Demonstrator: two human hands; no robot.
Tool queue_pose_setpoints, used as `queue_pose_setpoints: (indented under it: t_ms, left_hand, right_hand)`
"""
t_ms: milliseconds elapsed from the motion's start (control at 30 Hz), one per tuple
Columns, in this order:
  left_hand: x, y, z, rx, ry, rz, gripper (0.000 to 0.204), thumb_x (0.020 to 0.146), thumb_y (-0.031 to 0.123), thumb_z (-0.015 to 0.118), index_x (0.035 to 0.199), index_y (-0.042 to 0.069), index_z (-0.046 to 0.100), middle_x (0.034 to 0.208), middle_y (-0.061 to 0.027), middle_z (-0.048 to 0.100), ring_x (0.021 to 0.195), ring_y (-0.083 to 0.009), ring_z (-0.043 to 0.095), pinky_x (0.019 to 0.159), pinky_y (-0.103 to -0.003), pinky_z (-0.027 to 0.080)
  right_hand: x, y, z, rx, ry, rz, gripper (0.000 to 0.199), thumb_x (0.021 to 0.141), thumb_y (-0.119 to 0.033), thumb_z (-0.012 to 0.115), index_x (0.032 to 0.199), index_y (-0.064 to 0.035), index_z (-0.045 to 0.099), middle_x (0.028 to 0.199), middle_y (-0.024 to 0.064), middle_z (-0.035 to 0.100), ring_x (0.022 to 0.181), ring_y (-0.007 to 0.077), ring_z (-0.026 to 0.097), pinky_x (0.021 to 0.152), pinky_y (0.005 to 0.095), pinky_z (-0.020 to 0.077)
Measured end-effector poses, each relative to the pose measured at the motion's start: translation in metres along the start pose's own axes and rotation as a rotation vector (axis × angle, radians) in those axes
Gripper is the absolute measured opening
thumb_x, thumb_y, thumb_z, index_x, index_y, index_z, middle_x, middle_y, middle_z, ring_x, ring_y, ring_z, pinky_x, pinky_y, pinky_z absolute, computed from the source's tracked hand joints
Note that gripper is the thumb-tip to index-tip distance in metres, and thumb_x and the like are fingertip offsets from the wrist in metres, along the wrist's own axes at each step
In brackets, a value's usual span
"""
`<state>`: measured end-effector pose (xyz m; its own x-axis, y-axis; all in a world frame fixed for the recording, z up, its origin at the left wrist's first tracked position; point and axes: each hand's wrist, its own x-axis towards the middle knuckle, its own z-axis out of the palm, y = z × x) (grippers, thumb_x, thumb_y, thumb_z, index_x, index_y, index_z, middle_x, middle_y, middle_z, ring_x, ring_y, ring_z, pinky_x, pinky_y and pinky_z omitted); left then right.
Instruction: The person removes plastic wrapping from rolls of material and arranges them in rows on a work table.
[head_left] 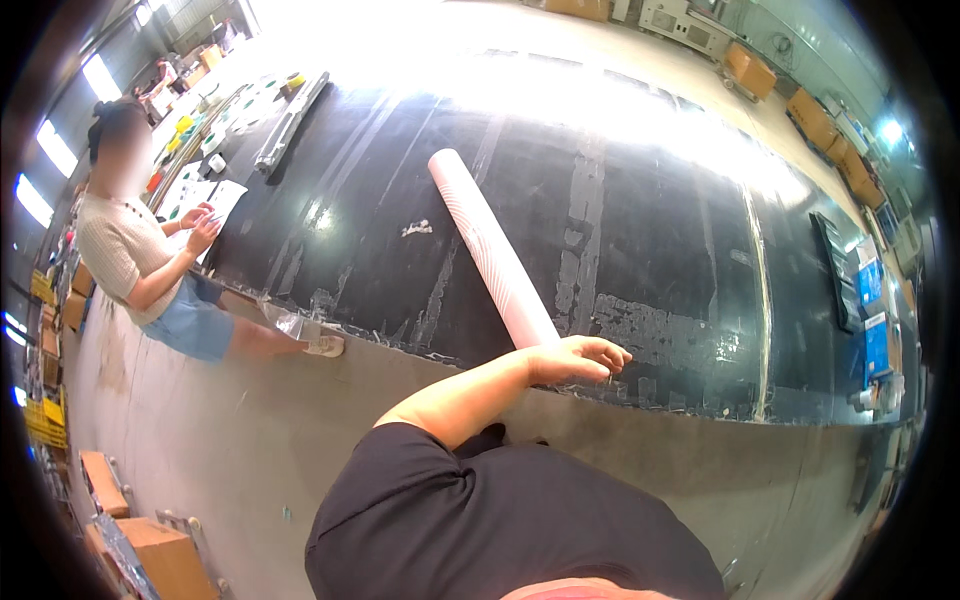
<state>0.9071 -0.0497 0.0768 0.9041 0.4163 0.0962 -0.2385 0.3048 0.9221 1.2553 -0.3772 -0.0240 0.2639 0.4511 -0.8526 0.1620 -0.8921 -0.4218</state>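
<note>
A long white roll [490,250] with a faint pinkish stripe pattern lies at a slant on the black table [660,250]. Its near end is by the table's front edge. Reaching in from the left, my left hand [578,360] is over that near end and covers part of it. The fingers point right, loosely bent and apart, with nothing visible held in them. Whether the palm presses on the roll cannot be seen. My right hand is out of view.
At the left edge a person [150,240] stands holding something small over white paper [222,205]. Near them lie a long metal bar [292,122] and tape rolls. Blue boxes [877,345] and a black tray [832,270] sit at the right end. Cardboard boxes [165,555] stand on the floor.
</note>
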Motion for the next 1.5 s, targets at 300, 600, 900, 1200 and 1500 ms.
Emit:
queue_pose_setpoints:
  t_ms: [300,600,900,1200,1500]
  left_hand:
    - [-0.098,0.103,-0.063,-0.321,0.132,0.384,0.049,0.093,0.035,0.062,0.122,-0.004,0.060,0.143,-0.0289,0.047,0.130,-0.0425,0.050,0.096,-0.053,0.051]
    - [-0.141,0.210,-0.305,-0.735,0.315,1.046,0.039,0.089,0.038,0.066,0.110,0.006,0.070,0.122,-0.0131,0.065,0.089,-0.0220,0.058,0.069,-0.030,0.047]
    - [0.004,0.162,-0.414,-0.871,0.586,0.607,0.033,0.093,0.038,0.059,0.099,0.007,0.069,0.105,-0.0126,0.069,0.077,-0.0212,0.058,0.062,-0.028,0.044]
    - [0.030,0.165,-0.502,-0.571,0.510,0.492,0.031,0.097,0.036,0.054,0.110,0.010,0.064,0.109,-0.0121,0.069,0.082,-0.0207,0.060,0.066,-0.030,0.046]
    - [0.027,0.216,-0.532,-0.066,0.950,0.474,0.034,0.099,0.026,0.056,0.123,0.003,0.051,0.108,-0.0111,0.066,0.084,-0.0162,0.060,0.072,-0.031,0.050]
  right_hand:
    - [-0.025,-0.162,-0.068,-0.203,0.330,-0.478,0.032,0.082,-0.006,0.068,0.114,0.0010,0.066,0.104,0.0079,0.069,0.096,0.0172,0.064,0.088,0.0316,0.0517]
    - [-0.019,-0.485,0.137,0.586,-0.131,-1.048,0.039,0.099,-0.016,0.056,0.135,-0.0012,0.052,0.130,0.0124,0.061,0.102,0.0175,0.063,0.085,0.0302,0.0487]
    - [0.096,-0.680,0.340,1.164,0.040,-0.478,0.021,0.098,-0.025,0.059,0.115,-0.0118,0.062,0.108,0.0002,0.067,0.092,0.0141,0.063,0.076,0.0300,0.0462]
    - [0.103,-0.655,0.374,1.004,0.221,-0.816,0.022,0.100,-0.018,0.054,0.121,-0.0122,0.058,0.119,-0.0005,0.062,0.100,0.0114,0.056,0.079,0.0264,0.0436]
    - [0.094,-0.664,0.379,1.011,0.171,-0.814,0.027,0.099,-0.008,0.052,0.125,-0.0062,0.055,0.123,0.0016,0.056,0.104,0.0101,0.054,0.084,0.0239,0.0441]
